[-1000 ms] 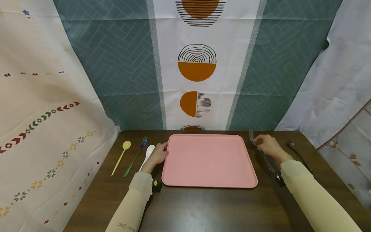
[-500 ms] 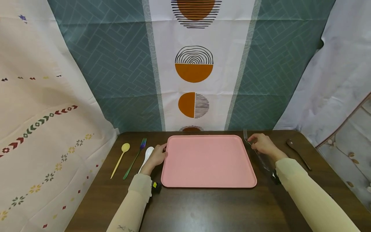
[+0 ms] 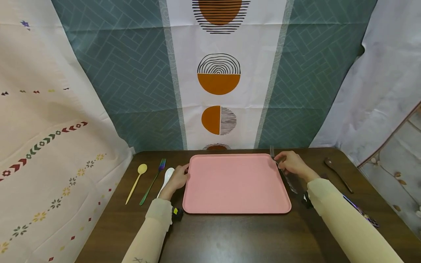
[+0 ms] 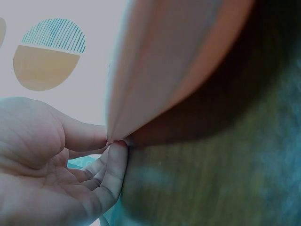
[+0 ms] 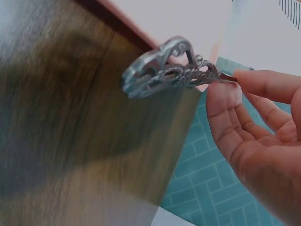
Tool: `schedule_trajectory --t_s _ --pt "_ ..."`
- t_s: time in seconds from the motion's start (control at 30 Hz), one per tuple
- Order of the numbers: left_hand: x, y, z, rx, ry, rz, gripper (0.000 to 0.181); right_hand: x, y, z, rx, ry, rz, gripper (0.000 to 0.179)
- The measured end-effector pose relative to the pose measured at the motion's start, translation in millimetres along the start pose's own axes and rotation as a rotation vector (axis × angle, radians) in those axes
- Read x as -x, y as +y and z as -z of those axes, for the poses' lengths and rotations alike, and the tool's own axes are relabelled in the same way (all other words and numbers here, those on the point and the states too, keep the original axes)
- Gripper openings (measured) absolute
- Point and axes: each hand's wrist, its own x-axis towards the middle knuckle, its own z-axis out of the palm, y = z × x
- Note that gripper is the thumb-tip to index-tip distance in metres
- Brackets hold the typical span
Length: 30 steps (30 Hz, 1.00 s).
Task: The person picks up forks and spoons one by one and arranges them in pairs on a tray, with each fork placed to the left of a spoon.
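Observation:
A pink rectangular tray [image 3: 236, 184] lies flat on the dark wooden table. At its left rim, my left hand [image 3: 178, 179] pinches the edge between thumb and fingers, as the left wrist view shows. My right hand [image 3: 294, 163] holds a silver fork [image 5: 162, 70] between thumb and fingertips. The fork's ornate openwork handle hangs toward the table, while its tines point away from me. In the head view the fork overlaps the tray's right rim. Just left of my left hand lies a white spoon [image 3: 167, 177], partly hidden by it.
Left of the white spoon lie a fork with a green handle and purple-blue tines [image 3: 152, 182] and a yellow spoon [image 3: 136, 182]. On the right are a brown spoon [image 3: 337, 173] and a purple-blue utensil [image 3: 361, 213], partly covered by my right forearm. Curtains hang behind the table.
My right hand has moved left with the fork, closer to the tray's right rim. The purple-blue utensil now shows beside my right forearm. My left hand stays at the tray's edge.

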Motion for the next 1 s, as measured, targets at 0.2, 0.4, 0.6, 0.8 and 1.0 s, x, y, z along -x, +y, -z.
schedule_trajectory --t_s 0.2,0.4,0.6,0.8,1.0 --pt "-0.1 -0.5 0.0 0.001 -0.006 -0.014 0.055 -0.4 -5 -5 -0.033 -0.013 -0.026 0.038" --pt "-3.0 -1.4 0.0 0.004 -0.002 -0.018 0.055 -2.4 -12 -11 -0.020 -0.016 -0.018 0.036" --pt "-1.1 -0.9 0.5 0.000 -0.006 -0.010 0.055 -3.6 -20 -20 -0.059 -0.035 0.004 0.037" --pt "0.1 -1.0 -0.6 0.000 0.006 -0.020 0.055 -4.3 -25 -26 -0.065 -0.045 0.020 0.037" --pt "-1.0 -1.5 0.1 -0.007 0.012 -0.030 0.055 -4.8 -34 -32 -0.057 -0.061 0.029 0.035"
